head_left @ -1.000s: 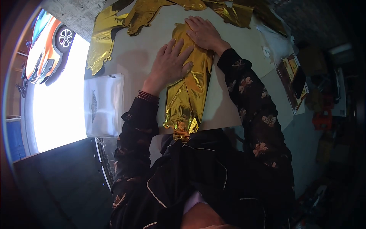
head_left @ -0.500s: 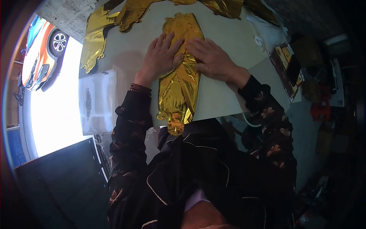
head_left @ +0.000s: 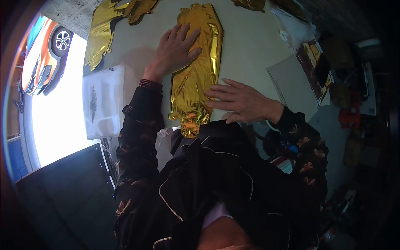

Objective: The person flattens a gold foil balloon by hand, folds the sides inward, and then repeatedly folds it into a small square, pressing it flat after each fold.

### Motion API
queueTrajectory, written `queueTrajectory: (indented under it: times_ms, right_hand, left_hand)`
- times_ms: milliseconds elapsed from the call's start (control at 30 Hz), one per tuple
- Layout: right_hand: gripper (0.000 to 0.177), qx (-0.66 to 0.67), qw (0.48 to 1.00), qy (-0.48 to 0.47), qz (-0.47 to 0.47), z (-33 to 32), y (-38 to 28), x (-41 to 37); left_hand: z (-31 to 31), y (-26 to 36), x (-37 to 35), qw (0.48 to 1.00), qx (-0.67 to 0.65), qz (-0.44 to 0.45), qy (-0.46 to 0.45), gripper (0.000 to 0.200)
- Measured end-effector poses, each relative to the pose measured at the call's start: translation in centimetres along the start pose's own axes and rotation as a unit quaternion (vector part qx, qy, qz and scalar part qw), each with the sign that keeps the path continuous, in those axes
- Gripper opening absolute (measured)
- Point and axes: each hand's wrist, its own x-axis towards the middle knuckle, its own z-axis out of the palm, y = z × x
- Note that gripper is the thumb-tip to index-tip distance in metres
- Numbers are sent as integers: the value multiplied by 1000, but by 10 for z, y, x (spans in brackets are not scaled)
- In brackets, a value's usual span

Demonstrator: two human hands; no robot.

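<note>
A shiny gold foil balloon (head_left: 189, 89), flat and folded into a long strip, lies lengthwise on the pale table (head_left: 246, 54) in front of me. Its narrow lower end reaches over the near table edge by my dark clothing. My left hand (head_left: 175, 50) rests flat on the upper left part of the foil, fingers spread. Lower down on the right, my right hand (head_left: 246, 102) is stretched out with its fingertips at the foil's right edge. Neither hand grips anything.
More gold foil pieces (head_left: 102, 31) lie at the table's far left and far edge. A clear plastic bag (head_left: 104, 102) is at the left edge. On the right are a white plastic bag (head_left: 298, 27) and a printed box (head_left: 314, 71) with a dark phone-like object on it.
My right hand has moved from the upper foil down to its lower right edge. The foil's right side now looks smoother and lies folded over. My left hand stays on the upper part.
</note>
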Motion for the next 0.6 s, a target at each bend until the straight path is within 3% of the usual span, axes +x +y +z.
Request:
queueTrajectory:
  times_ms: [233,433,600]
  right_hand:
    - [83,39,999,-23,12,2,-25,-7]
    - [73,78,997,-14,-17,7,-41,-12]
    - [56,151,978,145,-4,10,-47,-25]
  left_hand:
    - [2,0,1,1000,6,7,4,63]
    - [5,-1,1,1000,13,4,-3,63]
    - [-16,3,2,999,-48,12,-20,65]
